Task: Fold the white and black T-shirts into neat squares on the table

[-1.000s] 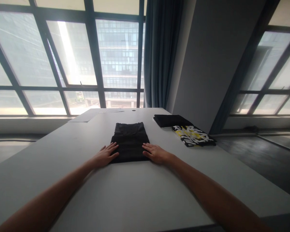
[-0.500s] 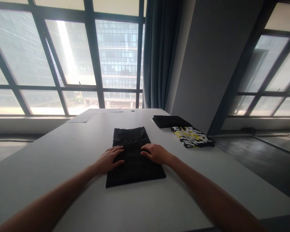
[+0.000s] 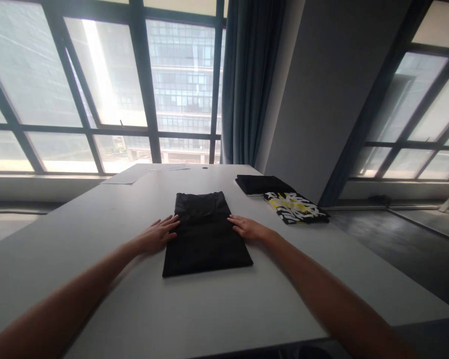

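A black T-shirt point(image 3: 207, 244), folded into a neat rectangle, lies flat on the white table point(image 3: 194, 309) in front of me, its neckline at the far end. My left hand point(image 3: 156, 235) rests at the shirt's left edge, fingers stretched out with the tips touching the cloth. At the opposite edge, my right hand point(image 3: 249, 229) lies with its fingers extended and their tips on the fabric. Neither hand grips anything.
To the right lie a folded black garment point(image 3: 264, 184) and a folded black, white and yellow patterned garment point(image 3: 295, 208). White paper sheets point(image 3: 121, 178) sit at the far left. A curtain point(image 3: 243, 85) and windows stand beyond the table.
Both hands have slid outward, from on top of the shirt to its side edges. The whole view has tilted slightly, and the shirt appears a little higher in the picture.
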Action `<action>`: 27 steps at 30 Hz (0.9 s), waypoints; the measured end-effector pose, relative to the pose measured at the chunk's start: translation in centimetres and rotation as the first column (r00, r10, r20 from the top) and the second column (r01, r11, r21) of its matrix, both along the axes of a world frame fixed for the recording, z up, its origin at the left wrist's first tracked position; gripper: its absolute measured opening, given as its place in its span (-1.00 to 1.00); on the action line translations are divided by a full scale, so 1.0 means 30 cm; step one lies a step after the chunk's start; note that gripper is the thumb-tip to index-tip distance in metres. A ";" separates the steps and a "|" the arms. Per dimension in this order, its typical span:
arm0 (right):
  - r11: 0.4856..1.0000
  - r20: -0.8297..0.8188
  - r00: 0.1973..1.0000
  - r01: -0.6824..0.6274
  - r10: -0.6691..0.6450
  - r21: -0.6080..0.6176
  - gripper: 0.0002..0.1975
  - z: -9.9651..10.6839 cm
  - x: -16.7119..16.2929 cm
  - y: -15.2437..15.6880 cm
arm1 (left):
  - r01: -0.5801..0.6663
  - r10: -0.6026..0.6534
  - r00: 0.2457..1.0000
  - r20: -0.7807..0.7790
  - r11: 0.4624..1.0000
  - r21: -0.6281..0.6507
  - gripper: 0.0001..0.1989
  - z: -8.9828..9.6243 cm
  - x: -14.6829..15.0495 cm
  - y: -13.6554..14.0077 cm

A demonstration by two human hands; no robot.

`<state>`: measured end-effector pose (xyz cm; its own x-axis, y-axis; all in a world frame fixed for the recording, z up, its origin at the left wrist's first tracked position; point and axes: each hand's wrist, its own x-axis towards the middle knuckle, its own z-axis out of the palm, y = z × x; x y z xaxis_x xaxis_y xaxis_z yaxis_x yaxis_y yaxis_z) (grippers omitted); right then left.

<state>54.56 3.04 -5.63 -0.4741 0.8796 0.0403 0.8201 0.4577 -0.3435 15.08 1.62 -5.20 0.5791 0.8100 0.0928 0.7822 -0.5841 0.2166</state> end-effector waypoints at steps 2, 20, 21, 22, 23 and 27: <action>1.000 -0.012 1.000 -0.013 0.013 -0.018 -0.38 0.006 0.033 0.006 | 0.057 -0.057 0.998 0.011 0.998 0.031 -0.45 0.019 -0.032 -0.013; 0.987 -0.152 0.977 -0.137 0.149 0.089 -0.66 0.116 -0.021 -0.074 | 0.168 -0.180 0.939 0.292 0.984 0.066 -0.60 0.020 0.047 -0.049; 0.986 -0.181 0.970 -0.150 0.162 0.078 -0.67 0.124 -0.026 -0.081 | 0.163 -0.170 0.935 0.312 0.985 0.049 -0.61 0.035 0.042 -0.057; 0.984 -0.213 0.961 -0.169 0.177 0.056 -0.68 0.133 -0.031 -0.089 | 0.154 -0.155 0.931 0.331 0.988 0.030 -0.61 0.052 0.037 -0.067; 0.982 -0.246 0.951 -0.188 0.189 0.030 -0.69 0.142 -0.033 -0.097 | 0.148 -0.142 0.927 0.346 0.989 0.008 -0.62 0.069 0.031 -0.079; 0.968 -0.351 0.915 -0.239 0.198 -0.076 -0.72 0.167 -0.030 -0.111 | 0.138 -0.107 0.912 0.396 0.989 -0.052 -0.71 0.128 0.017 -0.127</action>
